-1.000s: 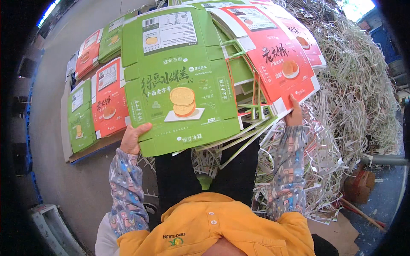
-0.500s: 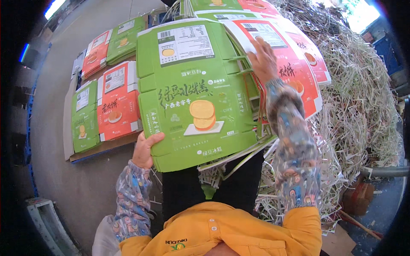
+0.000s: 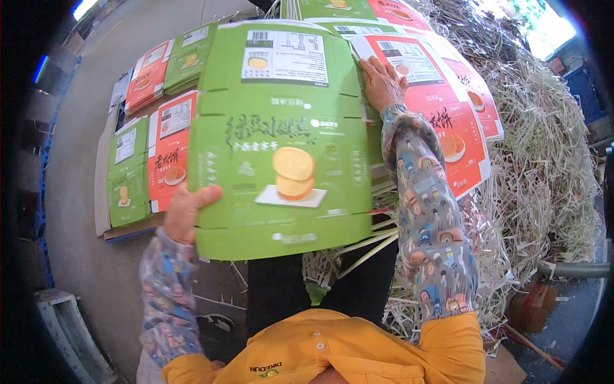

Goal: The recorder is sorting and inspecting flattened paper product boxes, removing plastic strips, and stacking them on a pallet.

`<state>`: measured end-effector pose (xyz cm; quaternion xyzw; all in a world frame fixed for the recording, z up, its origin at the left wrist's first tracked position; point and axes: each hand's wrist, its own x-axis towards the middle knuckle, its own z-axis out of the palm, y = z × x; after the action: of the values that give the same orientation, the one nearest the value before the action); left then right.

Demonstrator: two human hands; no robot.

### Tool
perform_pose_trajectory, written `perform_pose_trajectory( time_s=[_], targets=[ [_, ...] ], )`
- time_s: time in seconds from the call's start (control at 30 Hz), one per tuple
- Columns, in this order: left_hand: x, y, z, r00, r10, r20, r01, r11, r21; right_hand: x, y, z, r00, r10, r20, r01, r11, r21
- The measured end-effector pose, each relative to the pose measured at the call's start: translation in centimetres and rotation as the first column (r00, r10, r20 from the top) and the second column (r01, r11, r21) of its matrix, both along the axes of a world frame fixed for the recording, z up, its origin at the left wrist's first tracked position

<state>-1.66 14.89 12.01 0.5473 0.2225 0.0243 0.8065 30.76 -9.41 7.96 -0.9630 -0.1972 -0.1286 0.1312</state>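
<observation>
Flat green printed carton blanks point(image 3: 281, 160) lie tilted in front of me, with a picture of round cakes on the top one. My left hand point(image 3: 185, 214) grips their lower left edge, thumb on top and fingers out of sight underneath. At their upper right edge, my right hand point(image 3: 384, 83) rests with its fingers stretched out. Its fingertips lie between the green blanks and a neighbouring pile of red carton blanks point(image 3: 441, 105). Thin paper offcut strips point(image 3: 377, 233) stick out below the green blanks' right corner.
A large heap of shredded paper strips point(image 3: 537, 160) rises on the right. Left of me, stacks of red blanks point(image 3: 171, 147) and green blanks point(image 3: 128, 166) sit on a low pallet. A grey metal frame point(image 3: 67, 326) stands at lower left, and a brown box point(image 3: 534, 304) at lower right.
The green blanks have shifted left and straightened, together with my left hand. My right hand has moved slightly left and down along their edge. Fewer strips show along their right side.
</observation>
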Motion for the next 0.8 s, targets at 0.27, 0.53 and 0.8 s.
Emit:
perform_pose_trajectory(
  time_s=[0.27,0.53,0.8],
  targets=[
    [-1.3,6.4,6.6,0.999,-0.015,-0.051,0.030,0.952,0.304,-0.4,-0.3,-1.4,0.986,0.098,0.132,-0.103,0.994,0.031],
    [-1.9,10.2,7.8,0.993,-0.080,-0.090,0.112,0.886,0.449,-0.5,-1.5,-1.7,0.969,0.190,0.158,-0.199,0.979,0.042],
    [-2.2,8.0,9.3,0.989,-0.147,-0.034,0.150,0.933,0.326,-1.7,2.8,3.5,0.992,0.098,-0.084,-0.101,0.995,-0.024]
  ],
)
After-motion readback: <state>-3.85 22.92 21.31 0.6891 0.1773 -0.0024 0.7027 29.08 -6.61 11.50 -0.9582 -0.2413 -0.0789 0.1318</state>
